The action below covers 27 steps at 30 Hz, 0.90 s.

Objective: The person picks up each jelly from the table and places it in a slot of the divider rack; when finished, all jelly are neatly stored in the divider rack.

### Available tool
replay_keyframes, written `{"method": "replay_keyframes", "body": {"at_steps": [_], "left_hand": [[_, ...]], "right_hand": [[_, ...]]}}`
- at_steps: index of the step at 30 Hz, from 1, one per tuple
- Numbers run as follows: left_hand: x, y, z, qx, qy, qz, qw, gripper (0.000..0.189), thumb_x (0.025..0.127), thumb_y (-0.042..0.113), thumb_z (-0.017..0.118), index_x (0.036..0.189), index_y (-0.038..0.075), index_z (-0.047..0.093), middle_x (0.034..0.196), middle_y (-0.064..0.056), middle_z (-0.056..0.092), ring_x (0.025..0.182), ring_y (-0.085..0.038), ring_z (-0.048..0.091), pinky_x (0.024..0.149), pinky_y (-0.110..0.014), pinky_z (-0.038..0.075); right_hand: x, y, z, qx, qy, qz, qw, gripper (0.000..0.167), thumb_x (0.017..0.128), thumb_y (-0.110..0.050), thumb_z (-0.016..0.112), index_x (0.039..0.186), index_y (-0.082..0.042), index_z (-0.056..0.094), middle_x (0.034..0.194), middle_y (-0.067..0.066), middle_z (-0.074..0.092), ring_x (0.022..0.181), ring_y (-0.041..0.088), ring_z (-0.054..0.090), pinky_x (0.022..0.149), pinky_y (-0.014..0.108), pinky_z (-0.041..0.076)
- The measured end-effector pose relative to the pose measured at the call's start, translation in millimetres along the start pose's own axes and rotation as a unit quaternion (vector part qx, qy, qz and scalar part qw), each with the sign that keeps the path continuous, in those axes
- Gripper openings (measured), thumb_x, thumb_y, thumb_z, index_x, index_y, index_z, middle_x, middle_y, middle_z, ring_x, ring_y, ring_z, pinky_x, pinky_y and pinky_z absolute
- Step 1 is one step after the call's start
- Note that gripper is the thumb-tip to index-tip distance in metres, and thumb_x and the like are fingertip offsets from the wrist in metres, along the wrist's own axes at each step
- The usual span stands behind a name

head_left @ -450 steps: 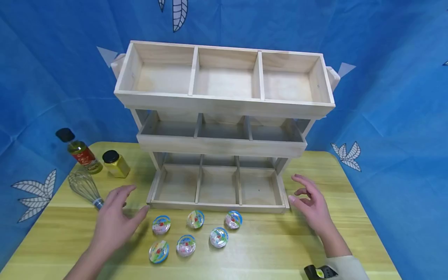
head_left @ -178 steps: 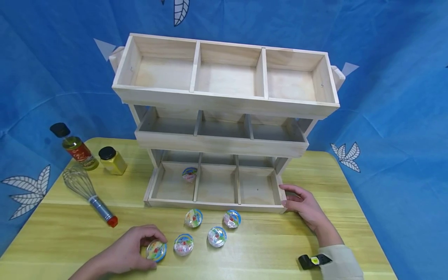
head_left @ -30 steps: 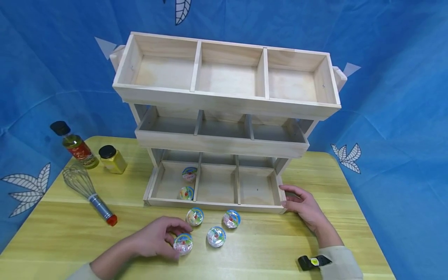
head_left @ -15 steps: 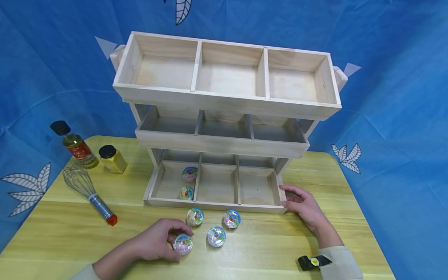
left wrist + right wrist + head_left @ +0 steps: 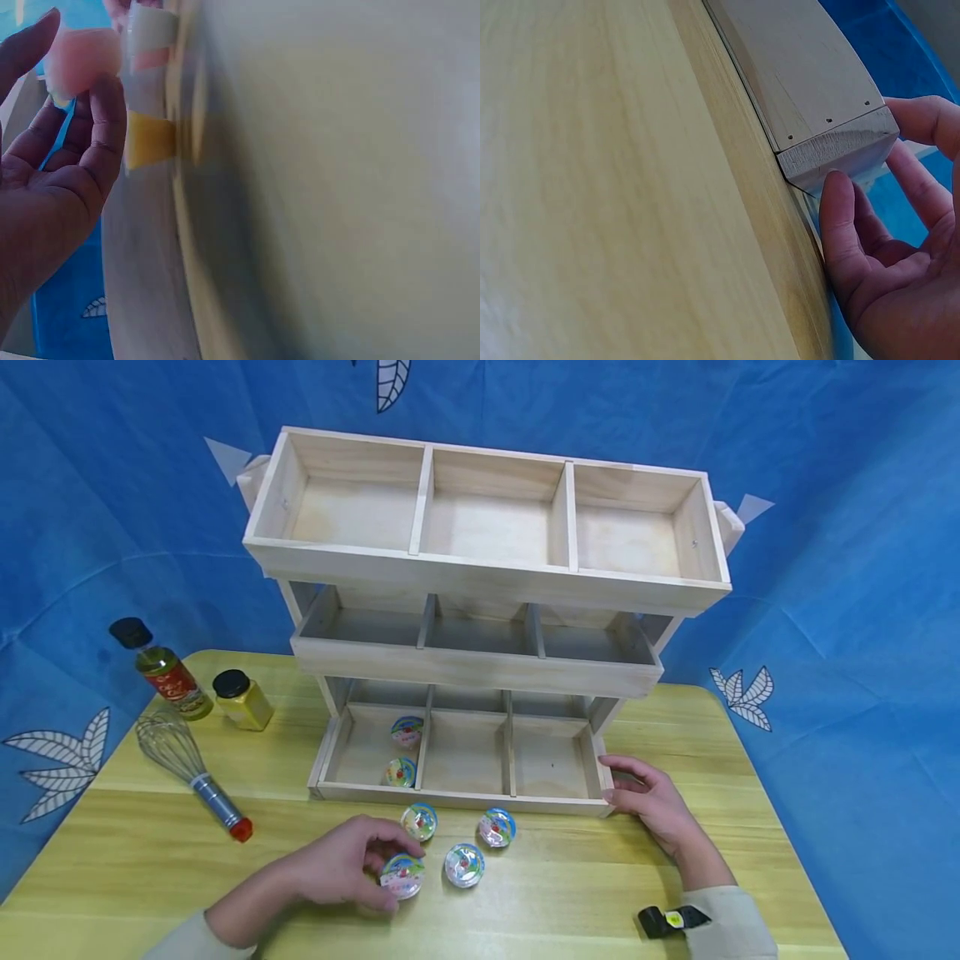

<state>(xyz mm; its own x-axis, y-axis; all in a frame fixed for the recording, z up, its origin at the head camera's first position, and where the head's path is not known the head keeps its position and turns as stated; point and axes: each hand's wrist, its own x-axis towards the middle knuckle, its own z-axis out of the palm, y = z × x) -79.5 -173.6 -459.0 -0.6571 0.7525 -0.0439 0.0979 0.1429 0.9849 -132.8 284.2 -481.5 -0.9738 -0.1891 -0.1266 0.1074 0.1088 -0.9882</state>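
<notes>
My left hand (image 5: 337, 864) pinches a small jelly cup (image 5: 402, 877) between thumb and fingers, in front of the rack. The left wrist view shows this jelly cup (image 5: 82, 60) is pink and lifted off the table. Three more cups stand nearby: one (image 5: 419, 822) just behind, one (image 5: 464, 865) to its right and one (image 5: 497, 827) farther right. Two cups, one (image 5: 407, 732) at the back and one (image 5: 401, 772) at the front, sit in the lowest tier's left compartment. My right hand (image 5: 652, 797) grips the right front corner of the three-tier wooden rack (image 5: 840, 150).
At the left lie a whisk (image 5: 198, 777) and, behind it, a yellow jar (image 5: 251, 706) with a black lid and an oil bottle (image 5: 176, 683). The rack's upper tiers (image 5: 487, 572) overhang the lowest one. Blue cloth (image 5: 840, 568) hangs behind the table.
Over the earlier frames two jelly cups went into the lower left compartment. In the last half second my left hand has raised a third slightly, up and right. The right hand stays put.
</notes>
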Motion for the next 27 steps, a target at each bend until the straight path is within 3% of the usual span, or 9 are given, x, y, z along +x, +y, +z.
{"method": "replay_keyframes", "body": {"at_steps": [5,9,14,19,24,27], "left_hand": [[13.8,8.6,-1.6,0.009,0.007,0.037,0.9993,0.052,0.075,0.005,0.085,0.121,-0.006,0.063,0.111,-0.010,0.063,0.094,-0.017,0.062,0.078,-0.032,0.057],[27.8,19.5,-1.6,0.036,0.017,0.049,0.9980,0.051,0.074,0.007,0.086,0.120,-0.001,0.065,0.111,-0.007,0.064,0.095,-0.018,0.059,0.076,-0.031,0.056],[46.7,32.2,-2.6,0.030,0.034,0.043,0.9980,0.051,0.073,0.003,0.087,0.119,0.003,0.067,0.109,-0.006,0.066,0.093,-0.020,0.060,0.075,-0.031,0.056],[63.8,40.0,-5.5,-0.004,0.065,0.038,0.9972,0.050,0.073,-0.002,0.085,0.120,0.003,0.067,0.112,-0.009,0.064,0.091,-0.024,0.061,0.072,-0.029,0.057],[81.7,44.7,-7.3,-0.038,0.105,0.023,0.9935,0.051,0.074,-0.005,0.083,0.122,-0.001,0.065,0.112,-0.016,0.060,0.084,-0.027,0.063,0.069,-0.028,0.057],[92.5,45.6,-7.3,-0.035,0.137,0.010,0.9899,0.052,0.075,-0.004,0.084,0.123,0.000,0.065,0.111,-0.015,0.060,0.085,-0.029,0.063,0.070,-0.029,0.058]], "right_hand": [[0.0,0.5,-0.3,-0.001,0.001,0.002,1.0000,0.057,0.088,0.001,0.073,0.139,0.008,0.050,0.135,0.027,0.047,0.102,0.022,0.063,0.076,0.036,0.059],[-0.8,0.8,-0.1,-0.002,0.002,0.003,1.0000,0.057,0.087,0.001,0.073,0.139,0.008,0.050,0.136,0.027,0.046,0.103,0.023,0.063,0.077,0.036,0.059],[-1.8,0.7,0.4,-0.003,0.006,0.004,1.0000,0.057,0.087,0.002,0.073,0.138,0.009,0.050,0.136,0.028,0.046,0.102,0.023,0.063,0.076,0.036,0.059],[-1.1,0.8,0.3,-0.005,0.004,0.005,1.0000,0.057,0.087,0.002,0.073,0.139,0.008,0.050,0.135,0.028,0.047,0.102,0.023,0.063,0.076,0.037,0.059],[-0.2,0.6,-0.4,-0.009,0.007,0.007,0.9999,0.057,0.087,0.001,0.074,0.139,0.007,0.051,0.135,0.028,0.047,0.101,0.023,0.063,0.076,0.035,0.059],[0.3,0.8,-0.8,-0.011,0.007,0.006,0.9999,0.057,0.087,0.001,0.074,0.139,0.007,0.051,0.135,0.027,0.047,0.102,0.024,0.063,0.077,0.036,0.059]]}}
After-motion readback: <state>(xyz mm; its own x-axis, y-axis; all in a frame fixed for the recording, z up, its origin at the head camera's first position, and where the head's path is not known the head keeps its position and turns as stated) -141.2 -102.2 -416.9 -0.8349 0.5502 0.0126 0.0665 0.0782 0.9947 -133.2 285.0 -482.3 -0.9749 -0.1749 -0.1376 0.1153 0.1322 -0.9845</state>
